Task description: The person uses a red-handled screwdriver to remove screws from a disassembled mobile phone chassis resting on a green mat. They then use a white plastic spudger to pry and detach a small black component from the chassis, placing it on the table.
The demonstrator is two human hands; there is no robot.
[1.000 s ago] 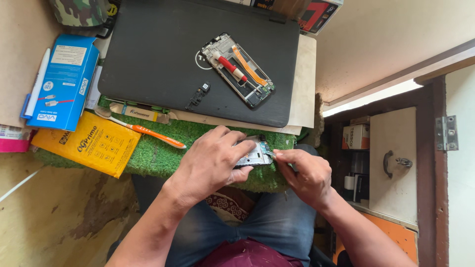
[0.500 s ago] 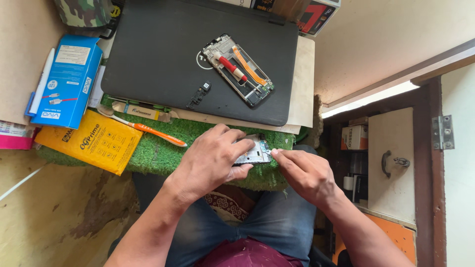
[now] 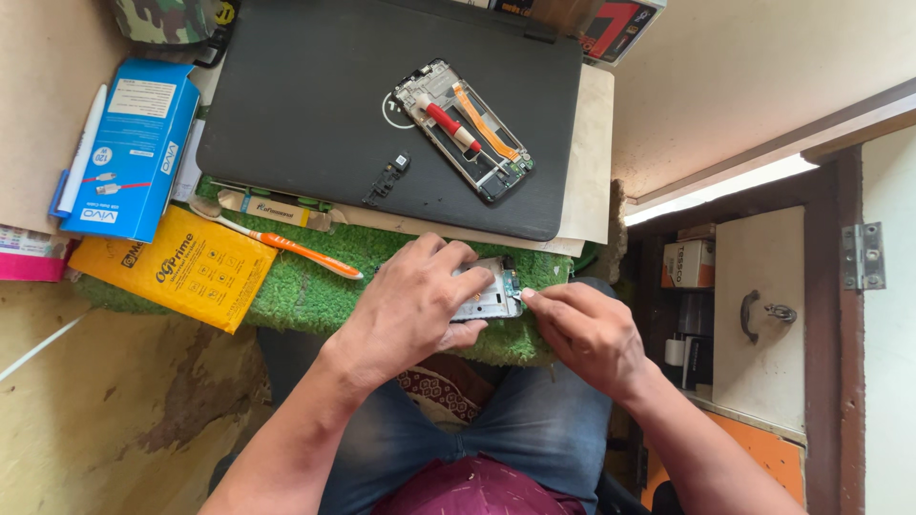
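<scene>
Bare forearms, blue denim jeans [image 3: 534,420], maroon shirt [image 3: 477,488].

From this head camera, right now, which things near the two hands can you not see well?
- Silver phone part, head view: mostly covered by the left hand; its shape is unclear.
- Whatever the right hand pinches at the part's edge: hidden by its fingers, too small.
- Small black component on the dark mat: too small to identify.
- Red box: cut off by the top edge.
</scene>
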